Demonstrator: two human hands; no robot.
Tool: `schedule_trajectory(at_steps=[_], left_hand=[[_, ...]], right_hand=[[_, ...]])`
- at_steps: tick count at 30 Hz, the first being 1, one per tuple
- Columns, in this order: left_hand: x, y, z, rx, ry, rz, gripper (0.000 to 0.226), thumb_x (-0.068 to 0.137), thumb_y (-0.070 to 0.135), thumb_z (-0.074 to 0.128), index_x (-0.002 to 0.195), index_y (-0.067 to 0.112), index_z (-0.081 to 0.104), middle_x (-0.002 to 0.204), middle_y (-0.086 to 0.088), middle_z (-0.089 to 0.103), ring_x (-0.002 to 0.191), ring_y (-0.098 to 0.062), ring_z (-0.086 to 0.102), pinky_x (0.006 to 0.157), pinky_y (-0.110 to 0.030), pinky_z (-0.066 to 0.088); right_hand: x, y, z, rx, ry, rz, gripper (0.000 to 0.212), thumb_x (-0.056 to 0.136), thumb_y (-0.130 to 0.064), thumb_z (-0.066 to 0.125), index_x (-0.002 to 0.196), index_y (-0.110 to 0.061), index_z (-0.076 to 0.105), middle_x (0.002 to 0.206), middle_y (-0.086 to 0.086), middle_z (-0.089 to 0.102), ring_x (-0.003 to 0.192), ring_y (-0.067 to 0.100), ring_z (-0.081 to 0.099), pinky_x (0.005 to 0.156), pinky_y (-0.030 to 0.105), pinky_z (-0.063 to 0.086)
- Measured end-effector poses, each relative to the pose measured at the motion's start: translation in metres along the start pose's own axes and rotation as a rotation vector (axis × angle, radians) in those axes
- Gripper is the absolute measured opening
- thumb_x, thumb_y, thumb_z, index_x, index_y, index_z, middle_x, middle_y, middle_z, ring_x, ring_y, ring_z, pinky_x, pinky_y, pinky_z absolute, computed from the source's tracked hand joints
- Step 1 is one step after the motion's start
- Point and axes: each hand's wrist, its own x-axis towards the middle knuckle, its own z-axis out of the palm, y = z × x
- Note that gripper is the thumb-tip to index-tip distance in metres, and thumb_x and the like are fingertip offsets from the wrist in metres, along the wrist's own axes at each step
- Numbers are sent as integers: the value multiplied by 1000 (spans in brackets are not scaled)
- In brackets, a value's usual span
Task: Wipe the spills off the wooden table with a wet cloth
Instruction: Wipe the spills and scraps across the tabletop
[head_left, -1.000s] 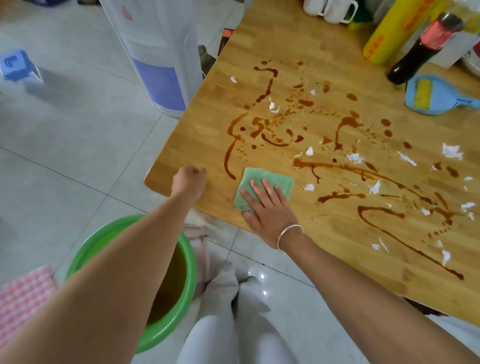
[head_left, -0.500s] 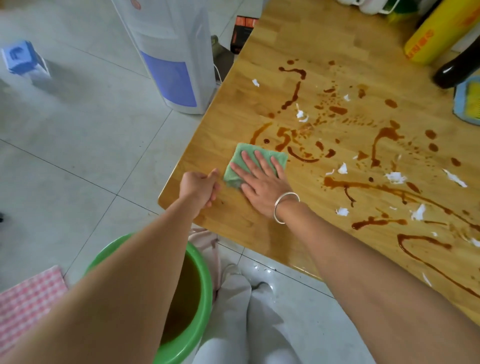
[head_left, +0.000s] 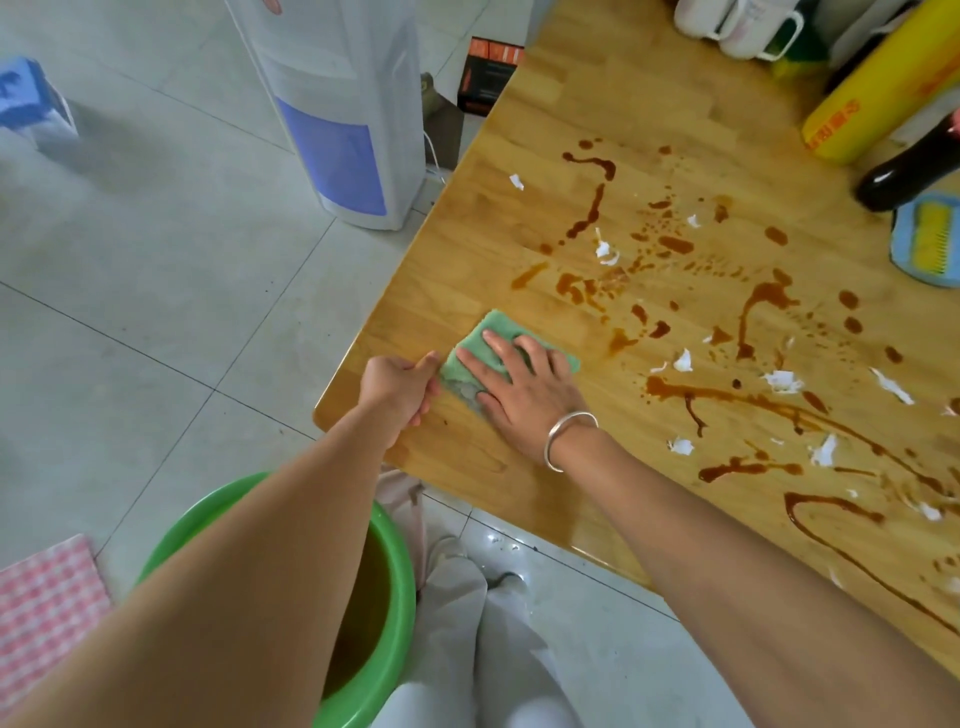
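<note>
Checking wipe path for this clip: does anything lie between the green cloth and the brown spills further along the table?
No solid obstacle. The right hand presses the green cloth flat, with brown spills just beyond. Only small white paper scraps lie scattered among them on the wooden table.

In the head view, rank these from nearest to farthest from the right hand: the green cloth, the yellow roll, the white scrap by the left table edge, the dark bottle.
1. green cloth, directly under the right hand.
2. white scrap, farther up, near the table's left edge.
3. dark bottle, far right.
4. yellow roll, far right corner, just beyond the bottle.
</note>
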Motion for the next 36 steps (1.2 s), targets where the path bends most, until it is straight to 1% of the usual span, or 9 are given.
schedule_trajectory(at_steps=[2,3,6,11,15,20,25,31,36], left_hand=[[1,-3,0,-6,0,-2,47,95,41,56,56,13,56,42,1,49,35,-13,39,37,-17,33],[0,-3,1,-10,2,5,48,95,40,56,56,13,55,40,2,48,34,-13,39,38,-17,34],[2,-2,4,-3,17,21,48,94,42,56,56,13,56,36,4,48,33,-13,40,40,-17,36],[5,1,4,181,79,130,50,96,41,52,56,12,61,46,-1,58,37,-14,51,58,-23,50],[9,10,-1,126,57,156,45,96,32,55,56,12,60,48,-2,57,37,-14,47,57,-23,45],[24,34,5,74,54,196,50,96,31,50,49,14,56,45,-2,54,44,-18,49,60,-26,47],[40,49,16,75,36,168,50,96,32,48,51,14,57,50,-4,56,47,-19,51,63,-28,50],[53,83,21,-5,81,189,40,90,25,51,53,15,61,37,5,52,37,-15,48,57,-23,44],[63,85,23,8,140,138,40,90,28,53,53,15,60,39,2,52,37,-17,45,53,-23,40]], right_hand=[[14,-6,1,-30,39,-1,57,95,-46,19,150,-31,23,157,3,26,139,30,29,111,43,16],[21,-5,0,-46,43,-9,57,97,-45,18,152,-29,17,160,4,17,144,29,19,117,43,7],[38,-1,-2,11,39,25,58,100,-44,19,152,-31,-2,161,1,-8,148,24,-8,119,40,-10],[58,8,-9,147,-28,152,56,100,-47,15,150,-39,-8,159,-4,-19,146,20,-18,117,40,-13],[56,31,-14,190,-56,248,56,100,-48,13,150,-38,-11,158,-4,-24,145,19,-22,117,39,-14],[19,67,-10,237,-66,400,56,100,-48,12,150,-37,-12,158,-3,-24,145,18,-23,118,38,-13],[12,44,1,273,15,544,55,101,-43,13,150,-36,-11,159,-1,-21,146,22,-21,118,42,-12],[22,13,6,157,55,302,55,101,-43,14,150,-37,-9,159,-4,-18,146,23,-20,118,44,-12],[56,40,-6,215,65,186,54,99,-47,20,150,-43,1,161,-9,-10,147,18,-13,118,40,-10]])
